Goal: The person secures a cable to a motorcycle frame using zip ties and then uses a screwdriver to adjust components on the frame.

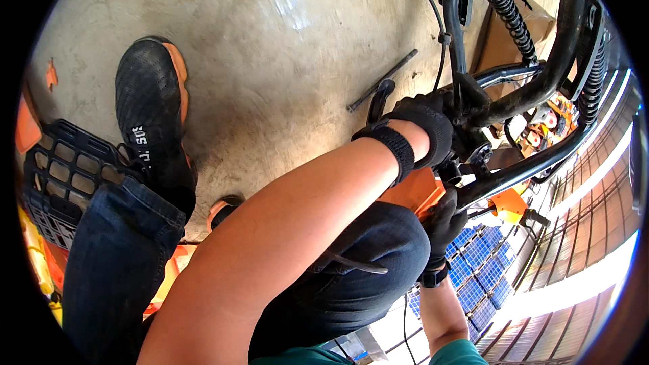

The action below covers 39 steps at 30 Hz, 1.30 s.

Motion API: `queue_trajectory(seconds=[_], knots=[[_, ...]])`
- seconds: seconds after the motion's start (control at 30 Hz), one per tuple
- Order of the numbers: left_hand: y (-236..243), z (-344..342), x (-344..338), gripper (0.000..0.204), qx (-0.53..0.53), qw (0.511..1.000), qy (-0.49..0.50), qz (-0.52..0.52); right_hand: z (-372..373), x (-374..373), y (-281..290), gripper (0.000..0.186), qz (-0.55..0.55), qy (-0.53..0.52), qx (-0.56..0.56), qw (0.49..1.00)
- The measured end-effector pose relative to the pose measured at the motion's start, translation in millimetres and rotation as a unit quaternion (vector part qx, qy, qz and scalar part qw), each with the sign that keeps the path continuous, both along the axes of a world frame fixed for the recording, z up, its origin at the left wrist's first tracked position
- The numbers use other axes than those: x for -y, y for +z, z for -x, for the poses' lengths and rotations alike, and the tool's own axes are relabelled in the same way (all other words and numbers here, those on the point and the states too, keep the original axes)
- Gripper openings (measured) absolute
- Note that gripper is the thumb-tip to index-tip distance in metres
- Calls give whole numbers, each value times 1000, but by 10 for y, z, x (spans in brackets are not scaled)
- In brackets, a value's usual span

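A black tubular vehicle frame (541, 94) with coil-spring shock absorbers (506, 10) stands at the right. My left hand (422, 118), in a black glove with a wrist strap, is closed at a joint of this frame; its fingertips and whatever they grip are hidden. Below it my right hand (443, 220), also gloved and with a dark watch at the wrist, has its fingers curled at the end of the lower frame tube (514, 179). Between both hands an orange panel (411, 192) shows. A black lever-like part (380, 100) sticks out beside my left hand.
On the concrete floor lies a thin dark rod (383, 80). A cardboard box (517, 30) stands behind the frame. A black plastic grid (71, 172) is at the left, beside my shoe (150, 98). A black cable (433, 7) runs down to the frame.
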<state>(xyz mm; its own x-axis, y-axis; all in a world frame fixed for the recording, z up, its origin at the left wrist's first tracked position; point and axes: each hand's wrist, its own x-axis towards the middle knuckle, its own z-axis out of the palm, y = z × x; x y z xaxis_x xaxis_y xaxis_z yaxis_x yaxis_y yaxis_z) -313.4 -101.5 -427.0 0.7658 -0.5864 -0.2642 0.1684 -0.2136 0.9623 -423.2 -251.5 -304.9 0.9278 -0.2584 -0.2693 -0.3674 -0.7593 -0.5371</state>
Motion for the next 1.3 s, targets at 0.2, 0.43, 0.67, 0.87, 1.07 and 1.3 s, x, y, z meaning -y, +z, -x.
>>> queue_trajectory(seconds=[0.2,0.43,0.67,0.87,1.07,1.3], knots=[[7,-33,-99,28,-5,999,-46,23,21,28,-11,26,-26,-8,10,1000],[5,-38,-178,30,-17,997,-61,47,43,64,-38,27,-7,4,35,999],[-34,-2,-162,30,-19,996,-42,72,-8,2,-8,28,-14,6,6,1000],[-11,-49,-109,27,21,997,-66,37,-19,-98,-25,30,-2,-8,19,1000],[-11,-29,-158,30,-28,996,-73,43,-21,-115,-44,29,44,29,34,998],[16,-141,-105,31,-9,992,-126,17,-27,-101,-1,22,-27,-41,-13,999]])
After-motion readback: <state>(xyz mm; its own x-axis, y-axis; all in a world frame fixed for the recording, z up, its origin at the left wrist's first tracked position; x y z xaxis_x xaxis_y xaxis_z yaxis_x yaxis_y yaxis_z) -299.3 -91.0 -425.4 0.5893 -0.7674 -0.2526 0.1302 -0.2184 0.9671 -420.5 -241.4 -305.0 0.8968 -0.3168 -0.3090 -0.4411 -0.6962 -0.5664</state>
